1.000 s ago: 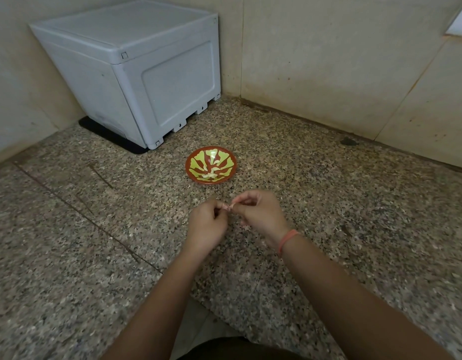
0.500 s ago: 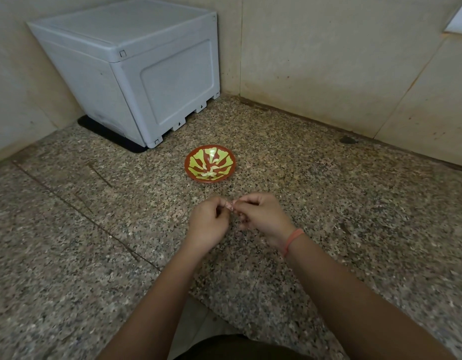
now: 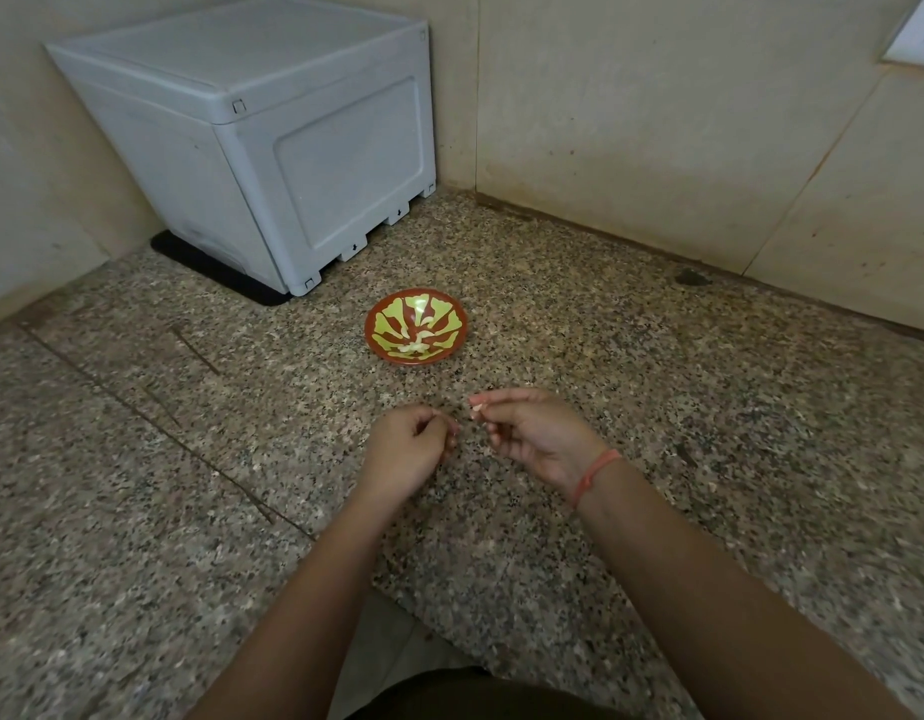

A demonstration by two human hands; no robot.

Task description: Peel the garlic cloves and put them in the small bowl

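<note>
Right hand: the fingers are pinched together on a small pale garlic clove, held above the surface between its near edge and the bowl.
Left hand: just beside the right hand and not touching it. Its fingers are curled in with the thumb at their tips. We cannot tell whether a scrap of skin is held there.
Bowl: red and yellow, toward the middle of the surface beyond both hands, with a few pale peeled cloves lying in it.
Peel: the clove is too small for us to tell whether it is fully bare.
Risk of slipping: we judge the hold to be tips only. A slick clove could pop free and be hard to find on the speckled surface.
Risk of missing: the bowl looks shallow. A clove dropped from high up could bounce over the rim, and a knock could slide the bowl.
Risk of skin: any skin left on the clove would go into the bowl with it.
</note>
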